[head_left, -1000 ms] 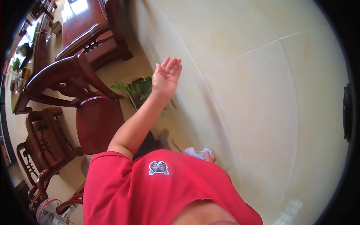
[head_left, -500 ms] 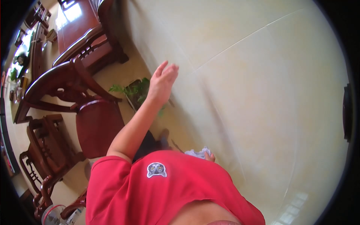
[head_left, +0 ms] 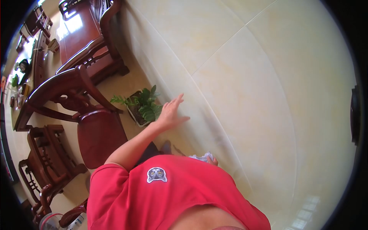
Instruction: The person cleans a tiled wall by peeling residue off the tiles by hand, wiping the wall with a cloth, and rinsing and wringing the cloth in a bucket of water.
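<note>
My left hand [head_left: 171, 114] reaches out in mid-air with its fingers stretched and the thumb apart, holding nothing. In the picture it overlaps the right edge of a green leafy potted plant [head_left: 147, 105]; whether it touches the leaves I cannot tell. Low down beside my red shirt [head_left: 191, 184], my right hand [head_left: 213, 160] is closed on a crumpled pale grey cloth [head_left: 200, 157]. The shirt hides most of that hand and part of the cloth.
A dark red wooden chair [head_left: 100, 134] stands left of the plant. Behind it are a wooden bench [head_left: 82, 34], another carved wooden chair [head_left: 50, 153] and a long table [head_left: 23, 96] bearing small items. Pale beige tiles [head_left: 245, 88] fill the right side.
My left hand has come down and nearer to me, its thumb now spread from the fingers. More of the plant shows. My right hand keeps the cloth in nearly the same place.
</note>
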{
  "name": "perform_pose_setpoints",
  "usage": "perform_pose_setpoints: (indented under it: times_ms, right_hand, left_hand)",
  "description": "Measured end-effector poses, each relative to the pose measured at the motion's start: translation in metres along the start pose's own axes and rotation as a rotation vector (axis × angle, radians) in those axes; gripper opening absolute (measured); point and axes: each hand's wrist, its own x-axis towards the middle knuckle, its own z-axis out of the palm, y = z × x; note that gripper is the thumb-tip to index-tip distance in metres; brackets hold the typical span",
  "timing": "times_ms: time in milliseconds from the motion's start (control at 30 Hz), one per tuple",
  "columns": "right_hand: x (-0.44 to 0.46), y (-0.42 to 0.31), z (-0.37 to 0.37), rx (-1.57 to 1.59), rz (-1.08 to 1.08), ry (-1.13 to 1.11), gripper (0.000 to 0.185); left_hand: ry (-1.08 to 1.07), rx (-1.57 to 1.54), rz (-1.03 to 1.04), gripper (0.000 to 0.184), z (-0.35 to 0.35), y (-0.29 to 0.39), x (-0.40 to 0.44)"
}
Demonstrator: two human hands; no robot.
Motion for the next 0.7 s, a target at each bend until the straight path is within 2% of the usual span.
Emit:
perform_pose_setpoints:
  times_ms: [67, 100, 167, 267, 400, 467, 600, 667, 700]
  right_hand:
    - [0.006, 0.011, -0.001, -0.052, -0.02, 0.011, 0.033]
    - [0.003, 0.009, -0.002, -0.017, -0.006, 0.011, 0.033]
    - [-0.004, 0.002, -0.001, 0.056, 0.017, 0.01, 0.034]
    - [-0.005, 0.003, -0.002, -0.119, 0.07, 0.057, 0.035]
    - [-0.013, 0.008, 0.0, -0.201, -0.002, 0.207, 0.034]
    - [-0.017, 0.002, -0.005, -0.146, 0.022, 0.149, 0.034]
    - [-0.007, 0.012, -0.01, -0.01, 0.004, -0.011, 0.036]
    - [-0.002, 0.008, -0.008, 0.009, 0.001, -0.021, 0.037]
    - [0.005, 0.004, -0.002, 0.01, -0.001, 0.001, 0.037]
  left_hand:
    - [-0.2, -0.444, -0.177, 0.063, -0.019, 0.003, 0.013]
    - [-0.202, -0.56, -0.285, 0.052, -0.021, 0.002, 0.018]
    - [-0.119, -0.46, -0.287, 0.041, -0.026, 0.003, 0.027]
    - [0.023, -0.47, -0.31, 0.035, -0.028, 0.003, 0.035]
    - [0.085, -0.515, -0.33, 0.033, -0.027, 0.001, 0.044]
    - [0.092, -0.513, -0.362, 0.032, -0.028, 0.0, 0.049]
    - [0.108, -0.712, -0.437, 0.033, -0.024, -0.003, 0.05]
    - [0.154, -0.831, -0.369, 0.033, -0.013, -0.014, 0.057]
    - [0.104, -0.767, -0.333, 0.031, -0.005, -0.029, 0.063]
